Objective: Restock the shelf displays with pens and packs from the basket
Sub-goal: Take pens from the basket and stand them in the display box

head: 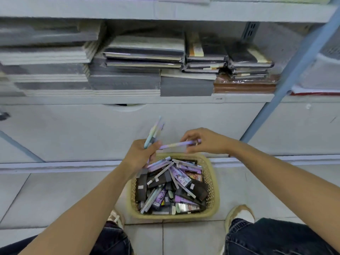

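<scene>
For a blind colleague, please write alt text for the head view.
The left hand grips a bunch of pastel pens and the right hand pinches one purple pen, above a yellow basket of pens and packs on the floor. Notebooks lie on the shelf behind.

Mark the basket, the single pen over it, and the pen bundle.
basket (174,216): head view, front rim.
single pen (176,144): head view, mid-barrel.
pen bundle (154,132): head view, upper barrels.

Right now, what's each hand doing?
Left hand: gripping a bunch of pastel pens.
Right hand: pinching one purple pen.
</scene>
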`<state>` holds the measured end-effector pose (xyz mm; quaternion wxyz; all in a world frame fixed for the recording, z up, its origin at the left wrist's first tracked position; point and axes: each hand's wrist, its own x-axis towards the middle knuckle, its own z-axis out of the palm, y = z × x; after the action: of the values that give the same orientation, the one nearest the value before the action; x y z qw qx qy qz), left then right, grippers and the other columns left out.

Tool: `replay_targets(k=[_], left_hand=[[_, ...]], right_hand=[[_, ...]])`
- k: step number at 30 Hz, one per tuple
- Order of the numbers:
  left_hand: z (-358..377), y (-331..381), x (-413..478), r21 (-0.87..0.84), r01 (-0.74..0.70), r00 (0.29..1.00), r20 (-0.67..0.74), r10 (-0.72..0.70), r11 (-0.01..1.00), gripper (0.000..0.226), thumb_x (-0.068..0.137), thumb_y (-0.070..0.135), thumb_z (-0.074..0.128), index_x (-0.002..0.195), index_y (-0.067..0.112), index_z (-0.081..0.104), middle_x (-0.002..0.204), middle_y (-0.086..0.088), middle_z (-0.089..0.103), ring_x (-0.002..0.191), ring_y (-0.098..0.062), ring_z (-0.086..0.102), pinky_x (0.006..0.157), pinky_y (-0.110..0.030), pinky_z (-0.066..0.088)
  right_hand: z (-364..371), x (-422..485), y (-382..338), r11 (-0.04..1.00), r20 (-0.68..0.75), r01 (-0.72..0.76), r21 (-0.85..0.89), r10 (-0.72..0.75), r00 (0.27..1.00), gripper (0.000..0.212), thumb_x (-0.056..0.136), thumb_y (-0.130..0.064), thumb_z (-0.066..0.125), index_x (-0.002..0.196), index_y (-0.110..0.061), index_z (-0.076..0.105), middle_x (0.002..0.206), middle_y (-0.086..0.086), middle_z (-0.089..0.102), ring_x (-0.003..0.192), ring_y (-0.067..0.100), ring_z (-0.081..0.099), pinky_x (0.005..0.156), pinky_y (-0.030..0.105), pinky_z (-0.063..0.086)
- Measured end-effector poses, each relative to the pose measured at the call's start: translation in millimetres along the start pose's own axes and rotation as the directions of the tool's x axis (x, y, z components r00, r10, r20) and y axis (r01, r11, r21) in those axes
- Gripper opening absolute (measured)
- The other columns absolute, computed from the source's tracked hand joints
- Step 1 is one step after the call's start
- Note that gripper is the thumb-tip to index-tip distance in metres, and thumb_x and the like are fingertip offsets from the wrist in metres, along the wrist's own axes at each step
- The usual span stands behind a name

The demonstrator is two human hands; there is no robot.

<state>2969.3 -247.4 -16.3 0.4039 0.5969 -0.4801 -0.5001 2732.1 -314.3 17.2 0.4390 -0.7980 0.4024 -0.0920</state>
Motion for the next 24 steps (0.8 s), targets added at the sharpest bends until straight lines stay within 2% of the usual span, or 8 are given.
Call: replay_targets(k=[2,5,7,11,15,17,21,24], left_hand=[[-7,21,-5,-0.033,-0.041,0.999,-0.015,0.04,0.999,0.048,0.094,0.029,0.063,0.047,0.02,0.062,0.037,0.005,0.042,0.032,-0.01,0.033,0.036,-0.019,0.028],[-14,52,-11,-0.105,-0.088,0.995,-0.057,0.083,0.991,0.026,0.095,0.03,0.062,0.081,0.011,0.072,0.041,0.005,0.041,0.035,-0.01,0.031,0.037,-0.018,0.027],[-14,72,-14,-0.13,-0.143,0.988,-0.076,0.134,0.981,0.026,0.095,0.031,0.061,0.087,0.009,0.073,0.043,0.004,0.041,0.037,-0.01,0.032,0.038,-0.018,0.029],[-12,118,-24,-0.15,-0.256,0.966,-0.084,0.246,0.955,0.028,0.095,0.034,0.06,0.087,0.011,0.074,0.043,0.004,0.041,0.038,-0.01,0.033,0.039,-0.021,0.033],[-12,174,-32,-0.118,-0.346,0.933,-0.147,0.328,0.931,0.045,0.091,0.041,0.063,0.069,0.001,0.061,0.041,0.002,0.042,0.036,-0.012,0.033,0.039,-0.023,0.035],[-16,203,-35,-0.137,-0.409,0.908,-0.155,0.388,0.902,0.046,0.092,0.04,0.062,0.078,-0.004,0.066,0.042,0.001,0.043,0.035,-0.012,0.033,0.039,-0.023,0.033],[-32,266,-40,-0.174,-0.544,0.838,-0.164,0.521,0.821,0.031,0.095,0.042,0.056,0.086,0.018,0.074,0.049,0.002,0.047,0.039,-0.012,0.034,0.039,-0.024,0.032],[-44,304,-38,-0.156,-0.612,0.79,-0.164,0.591,0.775,0.031,0.096,0.04,0.056,0.095,0.015,0.075,0.051,0.002,0.046,0.042,-0.011,0.034,0.038,-0.024,0.033]], right_hand=[[-20,-12,-14,0.984,-0.103,0.046,0.173,-0.028,0.994,0.019,0.087,-0.017,0.07,0.106,-0.012,0.066,0.087,0.005,0.071,0.074,0.009,0.062,0.066,0.022,0.046],[-44,-26,-41,0.865,-0.337,0.214,0.454,-0.056,0.94,0.013,0.091,-0.01,0.062,0.103,-0.01,0.066,0.081,0.006,0.072,0.068,0.012,0.061,0.062,0.021,0.048],[-58,-31,-62,0.795,-0.461,0.328,0.51,-0.07,0.885,0.013,0.093,-0.009,0.059,0.103,-0.009,0.067,0.082,0.006,0.071,0.07,0.013,0.062,0.063,0.021,0.049],[-77,-38,-106,0.747,-0.611,0.468,0.473,-0.104,0.784,0.018,0.094,-0.013,0.059,0.108,-0.008,0.068,0.083,0.001,0.07,0.073,0.01,0.061,0.062,0.02,0.049],[-102,-45,-154,0.722,-0.713,0.566,0.398,-0.145,0.686,0.013,0.094,-0.015,0.06,0.102,-0.014,0.071,0.086,0.0,0.072,0.076,0.011,0.065,0.064,0.019,0.051],[-119,-49,-180,0.702,-0.747,0.612,0.364,-0.173,0.642,0.013,0.095,-0.013,0.058,0.101,-0.013,0.07,0.088,0.002,0.073,0.08,0.015,0.067,0.069,0.022,0.054],[-166,-57,-231,0.684,-0.816,0.699,0.206,-0.274,0.509,0.015,0.098,-0.011,0.053,0.105,-0.008,0.065,0.092,0.008,0.07,0.082,0.018,0.067,0.075,0.027,0.057],[-205,-57,-264,0.684,-0.86,0.724,0.083,-0.318,0.399,0.013,0.1,-0.011,0.05,0.101,-0.01,0.063,0.09,0.007,0.068,0.08,0.017,0.067,0.071,0.025,0.055]])
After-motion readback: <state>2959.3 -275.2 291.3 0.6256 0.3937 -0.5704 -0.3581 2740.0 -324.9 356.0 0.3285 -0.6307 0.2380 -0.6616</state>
